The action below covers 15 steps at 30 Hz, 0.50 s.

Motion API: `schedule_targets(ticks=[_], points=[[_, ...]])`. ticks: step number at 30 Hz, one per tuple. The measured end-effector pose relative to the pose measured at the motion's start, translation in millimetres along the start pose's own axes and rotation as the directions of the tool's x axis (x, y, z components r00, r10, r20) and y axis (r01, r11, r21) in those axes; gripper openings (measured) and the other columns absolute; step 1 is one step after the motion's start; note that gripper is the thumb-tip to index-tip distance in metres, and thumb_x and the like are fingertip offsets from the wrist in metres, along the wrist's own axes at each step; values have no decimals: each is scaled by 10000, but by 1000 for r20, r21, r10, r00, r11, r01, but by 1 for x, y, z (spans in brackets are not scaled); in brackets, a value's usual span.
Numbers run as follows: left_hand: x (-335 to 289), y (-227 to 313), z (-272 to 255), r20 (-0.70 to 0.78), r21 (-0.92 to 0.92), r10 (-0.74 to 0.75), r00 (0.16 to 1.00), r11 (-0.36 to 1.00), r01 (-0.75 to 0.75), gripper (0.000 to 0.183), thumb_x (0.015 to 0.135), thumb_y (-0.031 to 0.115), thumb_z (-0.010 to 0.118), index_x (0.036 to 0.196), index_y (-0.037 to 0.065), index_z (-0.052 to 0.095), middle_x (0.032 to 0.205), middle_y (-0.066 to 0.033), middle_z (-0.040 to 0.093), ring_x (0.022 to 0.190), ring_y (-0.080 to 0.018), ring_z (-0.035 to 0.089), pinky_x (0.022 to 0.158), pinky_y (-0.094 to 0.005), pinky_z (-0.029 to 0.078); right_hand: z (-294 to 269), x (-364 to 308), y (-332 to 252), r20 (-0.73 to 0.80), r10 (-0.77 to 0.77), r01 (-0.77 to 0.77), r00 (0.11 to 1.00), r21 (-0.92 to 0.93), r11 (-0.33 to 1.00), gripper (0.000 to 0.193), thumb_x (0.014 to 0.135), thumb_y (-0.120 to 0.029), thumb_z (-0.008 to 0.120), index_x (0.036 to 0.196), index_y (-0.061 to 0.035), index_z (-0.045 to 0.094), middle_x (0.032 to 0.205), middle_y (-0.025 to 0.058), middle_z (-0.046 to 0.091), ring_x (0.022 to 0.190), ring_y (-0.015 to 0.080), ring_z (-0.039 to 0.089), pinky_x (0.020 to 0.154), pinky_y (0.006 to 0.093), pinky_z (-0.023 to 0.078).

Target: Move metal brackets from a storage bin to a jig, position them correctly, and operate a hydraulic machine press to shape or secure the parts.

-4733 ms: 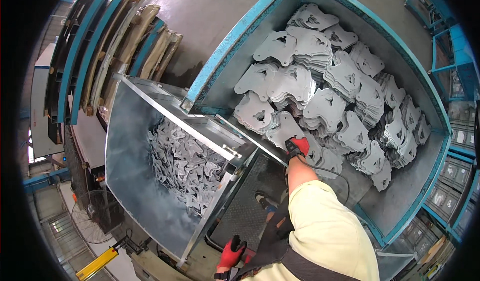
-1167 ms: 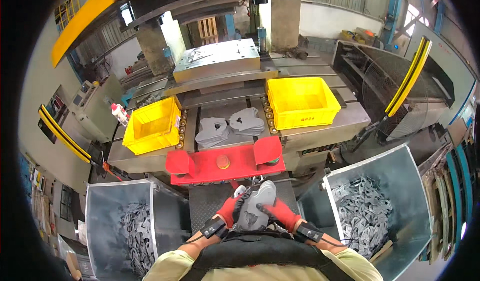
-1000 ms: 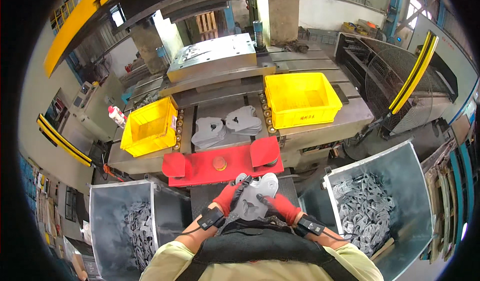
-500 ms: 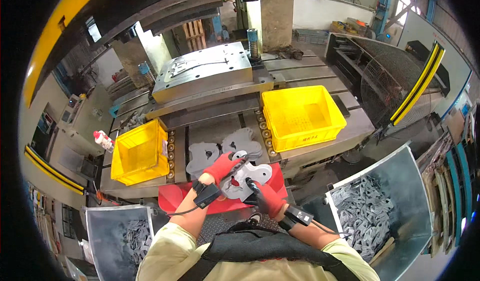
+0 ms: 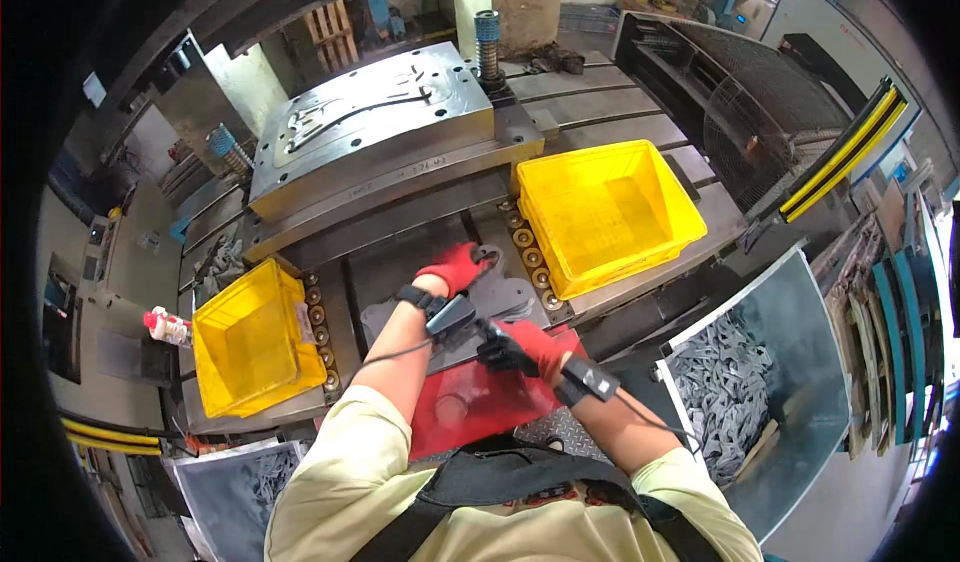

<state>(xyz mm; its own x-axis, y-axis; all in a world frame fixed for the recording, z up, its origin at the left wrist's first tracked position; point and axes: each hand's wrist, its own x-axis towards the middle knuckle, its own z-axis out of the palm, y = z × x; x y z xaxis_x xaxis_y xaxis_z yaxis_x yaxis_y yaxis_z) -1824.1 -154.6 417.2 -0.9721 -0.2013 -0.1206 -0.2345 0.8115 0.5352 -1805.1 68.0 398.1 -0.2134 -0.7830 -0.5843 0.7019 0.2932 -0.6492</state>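
Observation:
My left hand (image 5: 453, 268), in a red glove with dark fingertips, reaches over the press bed. Its fingers are curled at the far edge of a flat grey metal plate (image 5: 505, 297) with a rounded outline. This plate lies on or just above other grey plates (image 5: 378, 316), which are partly hidden by my left forearm. My right hand (image 5: 525, 350), gloved red and black, is close to the near edge of the plates, above a red tray (image 5: 470, 407). Its fingers are bent and smeared, and whether they grip anything is hidden.
Yellow bins stand on the left (image 5: 250, 347) and right (image 5: 610, 222) of the bed. Behind is a steel die block (image 5: 375, 127). Metal tubs of grey pieces flank me, one at right (image 5: 790, 362) and one at left (image 5: 225, 477). A red-capped white bottle (image 5: 168, 327) stands by the left bin.
Both hands held a grey plate over the red tray; that tray's surface now shows more. My left hand has moved forward to the plates on the bed. The whole view has shifted and tilted.

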Motion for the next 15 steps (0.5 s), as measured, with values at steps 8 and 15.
schedule_targets(ticks=[8,15], points=[[18,-17,11,52,12,-44,998,999,43,611,856,549,622,1241,75,610,1265,-195,624,1172,-390,583,963,-456,483,-16,-68,38,91,-181,137,979,359,923,398,1022,-362,524,1258,-47,580,1105,144,678,929,201,688,791,328,561],[-20,-25,2,-264,126,110,958,989,-79,728,856,403,701,1431,37,447,1349,-288,525,1265,-450,480,1071,-484,402,-24,-183,73,-384,-308,421,870,258,869,390,995,-368,581,1225,-53,603,1054,138,693,911,210,687,782,334,561]])
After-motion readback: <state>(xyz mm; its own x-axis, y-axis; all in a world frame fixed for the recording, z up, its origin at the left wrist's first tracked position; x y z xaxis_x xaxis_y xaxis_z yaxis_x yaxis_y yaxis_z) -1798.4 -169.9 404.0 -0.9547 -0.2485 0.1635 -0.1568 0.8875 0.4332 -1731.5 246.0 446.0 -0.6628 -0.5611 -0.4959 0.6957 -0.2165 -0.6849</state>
